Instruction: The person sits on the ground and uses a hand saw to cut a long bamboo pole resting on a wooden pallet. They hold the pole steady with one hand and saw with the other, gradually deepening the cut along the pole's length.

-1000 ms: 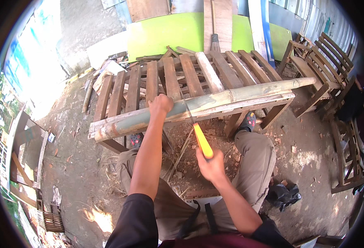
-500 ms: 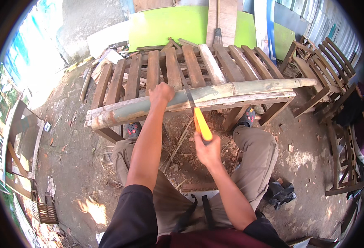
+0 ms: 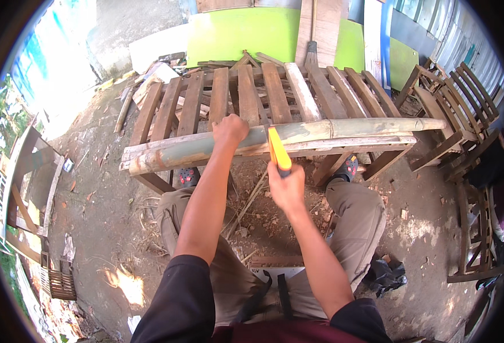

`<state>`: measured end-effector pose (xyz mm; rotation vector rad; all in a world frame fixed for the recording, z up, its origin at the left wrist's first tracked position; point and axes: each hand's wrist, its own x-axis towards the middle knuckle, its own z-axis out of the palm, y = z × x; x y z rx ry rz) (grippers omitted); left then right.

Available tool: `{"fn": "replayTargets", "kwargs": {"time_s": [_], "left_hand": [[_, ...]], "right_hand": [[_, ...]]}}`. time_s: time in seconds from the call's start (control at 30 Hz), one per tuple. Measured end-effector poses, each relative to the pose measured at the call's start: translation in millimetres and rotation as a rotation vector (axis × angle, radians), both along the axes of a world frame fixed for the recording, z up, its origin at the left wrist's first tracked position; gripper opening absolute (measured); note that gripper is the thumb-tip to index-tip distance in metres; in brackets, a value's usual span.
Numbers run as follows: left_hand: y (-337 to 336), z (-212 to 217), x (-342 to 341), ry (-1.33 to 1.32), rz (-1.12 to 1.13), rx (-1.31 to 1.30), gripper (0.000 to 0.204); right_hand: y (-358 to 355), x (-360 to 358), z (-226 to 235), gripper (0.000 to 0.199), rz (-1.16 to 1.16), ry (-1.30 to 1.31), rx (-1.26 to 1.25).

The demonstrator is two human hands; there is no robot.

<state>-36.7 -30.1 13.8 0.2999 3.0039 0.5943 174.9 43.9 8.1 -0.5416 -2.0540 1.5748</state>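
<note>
A greenish bamboo pole [image 3: 303, 131] lies crosswise along the near edge of a slatted wooden bench [image 3: 194, 103]. My left hand [image 3: 229, 131] is closed over the pole, left of its middle, pressing it against the bench. Wrapped round the yellow handle of a handsaw [image 3: 278, 147] is my right hand [image 3: 287, 186]. The saw lies across the bamboo just right of my left hand, its handle close against the pole's near side. Most of the blade is hidden behind the handle, so the depth of any cut cannot be made out.
Wooden chairs [image 3: 463, 108] stand at the right. Scrap wood [image 3: 149, 86] is heaped behind the bench, and a broom [image 3: 312, 54] leans by a green panel [image 3: 243, 37]. A black plastic bag [image 3: 386, 275] lies by my right leg. A slatted crate [image 3: 58, 284] sits at the lower left.
My right hand has pushed the saw forward, bringing its handle up to the bamboo and leaving less blade visible on the near side. My left hand keeps its hold on the pole.
</note>
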Motion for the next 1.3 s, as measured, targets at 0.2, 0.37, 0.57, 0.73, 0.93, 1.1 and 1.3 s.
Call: {"fn": "replayTargets", "kwargs": {"time_s": [0.2,0.37,0.57,0.73,0.93,1.1,1.3], "left_hand": [[-8,0,4,-0.065,-0.008,-0.037,0.04],[-7,-4,9,-0.069,-0.025,-0.046,0.04],[-7,0,3,-0.035,-0.022,-0.023,0.042],[-10,-3,1,-0.052,0.008,-0.012,0.041],[0,-2,7,-0.02,-0.028,-0.028,0.04],[-6,-2,-1,-0.003,0.012,-0.013,0.04],[-2,-1,2,-0.048,0.018,-0.011,0.041]], "right_hand": [[-35,229,-45,0.014,0.105,-0.063,-0.041],[-12,80,-29,0.026,-0.049,-0.027,-0.186],[-10,22,-13,0.031,-0.002,0.03,0.061],[-32,218,-53,0.015,0.125,-0.04,0.064],[1,40,-27,0.03,0.013,0.031,-0.211],[-17,30,-33,0.028,-0.002,0.06,-0.113],[-30,232,-98,0.006,0.155,0.016,0.24]]}}
